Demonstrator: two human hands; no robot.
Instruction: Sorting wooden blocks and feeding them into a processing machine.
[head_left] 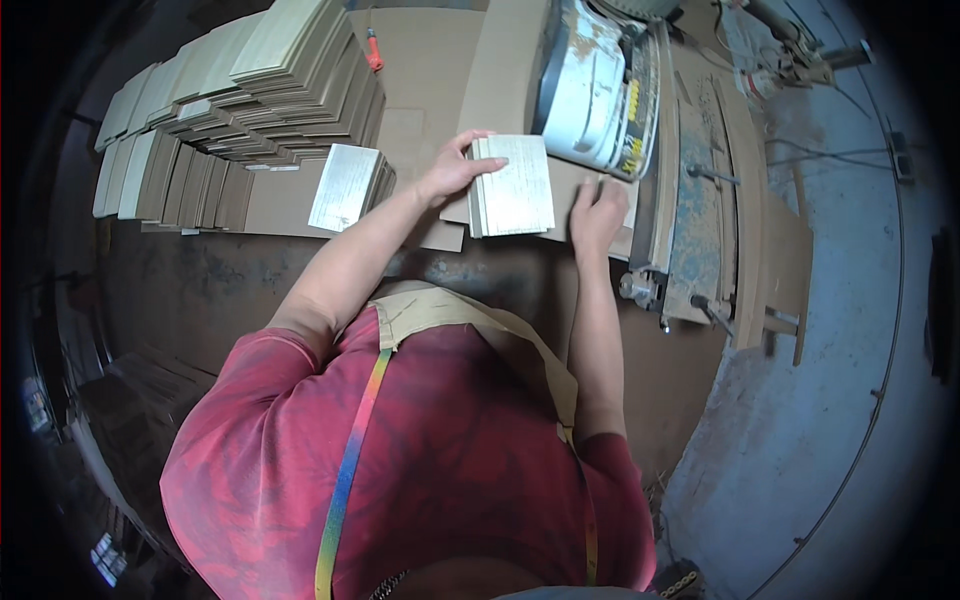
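Observation:
My left hand (462, 172) grips a short stack of pale rectangular wooden boards (517, 186) by its left side, thumb lying over the top face. The stack is above the bench in front of me. To its right, my right hand (600, 213) is closed, fingers curled beside the lower edge of a white machine (588, 85); whatever those fingers hold, if anything, is hidden. Left of my left forearm sits another small stack of boards (345, 187) on the cardboard-covered bench.
Tall piles of similar boards (290, 50) fill the bench's far left. A red-handled tool (374, 50) lies behind on the cardboard (425, 60). Along the right runs a worn metal machine bed (697, 200) with levers and a wooden rail. A pale blue wall (850, 240) stands beyond.

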